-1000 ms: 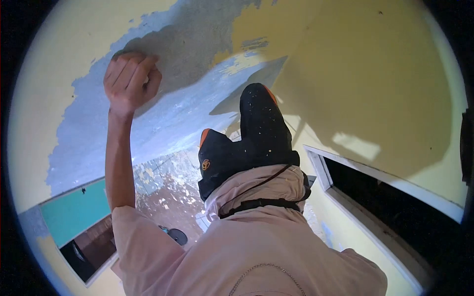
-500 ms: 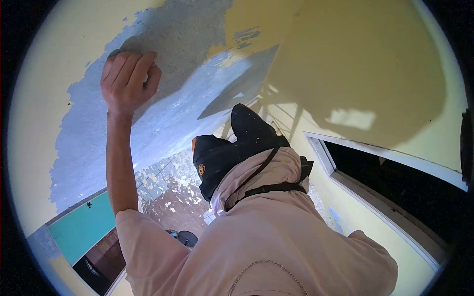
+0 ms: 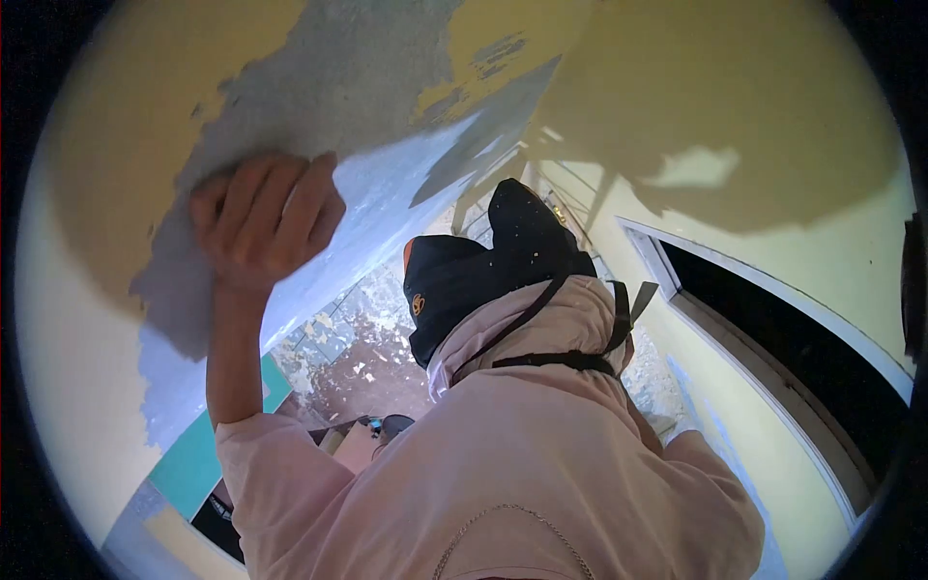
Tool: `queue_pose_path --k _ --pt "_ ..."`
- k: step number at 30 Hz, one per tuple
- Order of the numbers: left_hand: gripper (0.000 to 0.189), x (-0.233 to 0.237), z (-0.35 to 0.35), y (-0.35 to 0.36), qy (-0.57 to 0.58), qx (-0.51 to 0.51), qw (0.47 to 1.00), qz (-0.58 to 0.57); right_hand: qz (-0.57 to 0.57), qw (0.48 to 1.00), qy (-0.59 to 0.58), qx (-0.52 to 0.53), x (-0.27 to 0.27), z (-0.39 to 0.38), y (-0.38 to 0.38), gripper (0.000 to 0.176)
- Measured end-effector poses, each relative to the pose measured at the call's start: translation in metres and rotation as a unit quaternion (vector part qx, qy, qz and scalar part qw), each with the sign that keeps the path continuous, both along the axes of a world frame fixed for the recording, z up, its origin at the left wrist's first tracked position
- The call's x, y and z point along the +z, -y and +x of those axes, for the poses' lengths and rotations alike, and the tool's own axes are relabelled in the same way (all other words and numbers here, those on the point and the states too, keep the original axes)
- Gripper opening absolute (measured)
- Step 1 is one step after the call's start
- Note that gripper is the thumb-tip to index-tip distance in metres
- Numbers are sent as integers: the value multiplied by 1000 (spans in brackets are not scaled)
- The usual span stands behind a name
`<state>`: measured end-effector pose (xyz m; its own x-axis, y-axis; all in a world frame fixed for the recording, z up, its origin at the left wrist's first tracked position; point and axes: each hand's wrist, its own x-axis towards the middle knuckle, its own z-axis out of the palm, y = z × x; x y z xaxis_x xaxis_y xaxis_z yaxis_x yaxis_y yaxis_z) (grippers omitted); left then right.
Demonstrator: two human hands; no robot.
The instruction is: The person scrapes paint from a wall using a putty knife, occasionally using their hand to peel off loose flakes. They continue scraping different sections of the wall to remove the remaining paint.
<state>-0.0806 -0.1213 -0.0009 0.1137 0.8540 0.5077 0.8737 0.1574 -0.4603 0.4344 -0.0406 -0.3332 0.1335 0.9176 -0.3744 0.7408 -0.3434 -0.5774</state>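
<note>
My left hand (image 3: 269, 217) is raised at the upper left, against the grey bare patch (image 3: 338, 87) of the yellow wall. Its fingers are curled in, with the back of the hand toward the camera. A small pale sliver shows between finger and thumb, too little to identify. Only part of my right forearm (image 3: 642, 423) shows beside the pink shirt (image 3: 522, 454); the hand itself is out of sight. A black bag or apron (image 3: 483, 271) with pale specks hangs at my waist on black straps.
At right is an opening with a white frame (image 3: 764, 362), dark inside. A teal panel (image 3: 198, 464) stands at the lower left. Pale flakes lie over the floor (image 3: 362, 372) below. Dark shadows fall across both yellow walls, which meet at a corner (image 3: 541, 121).
My left hand has come lower and nearer the camera, still with curled fingers. The view has shifted, and part of my right forearm now shows.
</note>
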Motion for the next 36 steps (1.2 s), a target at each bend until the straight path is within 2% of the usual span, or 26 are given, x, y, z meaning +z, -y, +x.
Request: queue_pose_path --k 4,5,8,10,12,14,16,24,26,28,30,33,36 --pt "12 -3 -1 -5 -33 18 999 -18 -10 999 13 -28 5 -12 4 30" --pt "12 -3 -1 -5 -29 10 999 -24 45 997 24 -50 3 -17 6 33" --pt "9 1 1 -7 -19 12 999 -47 14 996 54 -68 32 -41 1 32" --pt "6 3 7 -13 33 40 996 -68 53 991 102 -65 21 -38 3 29" --pt "5 4 6 -23 118 -32 988 -90 91 982 148 -77 15 -40 7 28" --pt "17 -3 2 -25 100 -63 989 -88 122 975 137 -127 12 -48 6 28" --pt "17 -10 -9 -30 106 -89 986 -92 121 966 175 -145 8 -46 6 28" --pt "20 -9 -17 -48 113 -116 982 -95 86 977 122 -151 26 -54 1 20" --pt "21 -7 -18 -46 113 -108 983 -96 95 976 123 -151 14 -45 4 20" --pt "22 -7 -19 -45 110 -99 985 -93 96 973 163 -129 14 -47 4 19" --pt "23 -6 -21 -42 104 -95 986 -90 74 971 170 -150 25 -57 0 18" --pt "24 -9 -28 -42 94 -98 987 -84 78 978 109 -158 18 -49 4 19" --pt "25 -18 -29 -40 90 -87 989 -77 81 976 99 -177 24 -57 1 17"
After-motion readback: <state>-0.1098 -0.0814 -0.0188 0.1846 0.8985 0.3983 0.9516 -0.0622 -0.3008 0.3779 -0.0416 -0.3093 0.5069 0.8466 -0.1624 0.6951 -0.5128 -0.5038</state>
